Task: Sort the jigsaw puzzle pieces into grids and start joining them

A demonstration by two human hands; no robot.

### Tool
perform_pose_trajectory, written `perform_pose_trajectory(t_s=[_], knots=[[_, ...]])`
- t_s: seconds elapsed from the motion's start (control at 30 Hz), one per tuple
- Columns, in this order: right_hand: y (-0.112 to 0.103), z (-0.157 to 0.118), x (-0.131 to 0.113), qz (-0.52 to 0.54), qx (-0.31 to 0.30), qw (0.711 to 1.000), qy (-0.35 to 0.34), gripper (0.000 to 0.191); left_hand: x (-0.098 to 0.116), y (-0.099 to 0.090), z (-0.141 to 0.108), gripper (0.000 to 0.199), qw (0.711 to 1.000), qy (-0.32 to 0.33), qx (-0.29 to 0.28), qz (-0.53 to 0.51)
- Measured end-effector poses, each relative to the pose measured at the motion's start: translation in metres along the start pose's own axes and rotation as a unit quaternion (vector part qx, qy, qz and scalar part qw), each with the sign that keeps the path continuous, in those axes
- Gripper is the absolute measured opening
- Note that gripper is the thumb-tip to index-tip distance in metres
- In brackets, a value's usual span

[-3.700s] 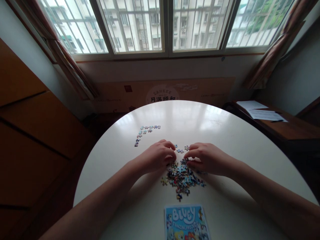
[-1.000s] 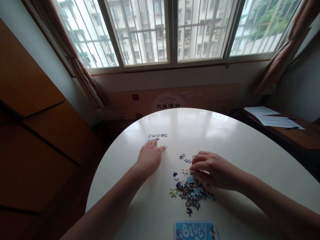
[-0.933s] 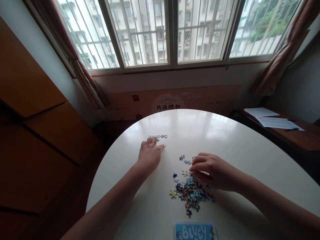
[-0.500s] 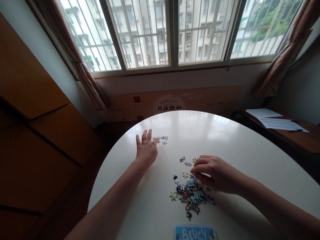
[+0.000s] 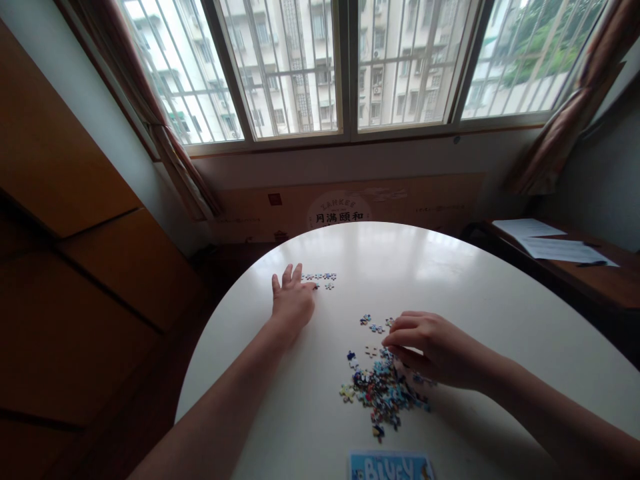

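Observation:
My left hand [image 5: 294, 303] rests on the far left of the table with its fingers spread. Its thumb tip touches or is right beside a small jigsaw piece [image 5: 316, 287]. Just beyond it runs a short row of jigsaw pieces [image 5: 319, 276], and one loose piece [image 5: 329, 287] lies to the right of the thumb. My right hand [image 5: 425, 343] is curled over the upper right edge of a jigsaw pile [image 5: 383, 393], thumb and fingertips close together. Whether a piece is between those fingertips, I cannot make out. Several loose pieces [image 5: 376, 328] lie just left of it.
A round white table [image 5: 240, 407] carries everything. At its near side lies a blue card [image 5: 393, 465] lettered "BLUEY". To the right, a brown desk [image 5: 613, 283] holds papers [image 5: 565, 250] and a pen [image 5: 591, 264]. A barred window is ahead, wooden cabinets to the left.
My left thumb has drawn down slightly from the row, so more of the row and the piece by the thumb show. My right hand has hardly moved.

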State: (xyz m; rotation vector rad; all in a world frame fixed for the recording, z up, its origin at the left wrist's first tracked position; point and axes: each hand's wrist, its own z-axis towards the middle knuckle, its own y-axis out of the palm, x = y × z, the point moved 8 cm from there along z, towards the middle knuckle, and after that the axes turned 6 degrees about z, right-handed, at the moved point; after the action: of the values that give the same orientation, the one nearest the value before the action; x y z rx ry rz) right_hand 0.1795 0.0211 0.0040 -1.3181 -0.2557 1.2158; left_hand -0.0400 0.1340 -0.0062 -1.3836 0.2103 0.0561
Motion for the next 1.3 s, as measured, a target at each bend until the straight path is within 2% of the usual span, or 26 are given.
perform_pose_trajectory(t_s=[0.1, 0.3, 0.53, 0.73, 1.1, 1.3], knots=[[0.0, -0.001, 0.0, -0.002, 0.001, 1.0, -0.001, 0.023, -0.002, -0.001, 0.0, 0.046, 1.0, -0.006, 0.003, 0.002], [-0.001, -0.001, 0.001, -0.009, 0.001, 1.0, -0.002, 0.022, 0.009, -0.008, -0.001, 0.047, 0.998, 0.025, 0.061, -0.004], [-0.002, 0.0, 0.0, -0.005, 0.003, 1.0, 0.005, 0.024, 0.024, 0.002, -0.003, 0.046, 0.997, 0.064, 0.038, -0.015], [-0.005, 0.001, -0.004, -0.005, 0.009, 1.0, -0.003, 0.024, 0.026, 0.001, -0.004, 0.045, 0.998, 0.055, 0.022, -0.008], [-0.009, -0.002, 0.003, -0.015, 0.023, 1.0, -0.004, 0.025, 0.028, 0.003, -0.001, 0.038, 0.998, 0.048, 0.049, 0.001], [0.0, -0.001, 0.003, -0.027, 0.01, 1.0, 0.006, 0.019, 0.028, -0.001, 0.001, 0.039, 0.996, 0.046, 0.073, -0.032]])
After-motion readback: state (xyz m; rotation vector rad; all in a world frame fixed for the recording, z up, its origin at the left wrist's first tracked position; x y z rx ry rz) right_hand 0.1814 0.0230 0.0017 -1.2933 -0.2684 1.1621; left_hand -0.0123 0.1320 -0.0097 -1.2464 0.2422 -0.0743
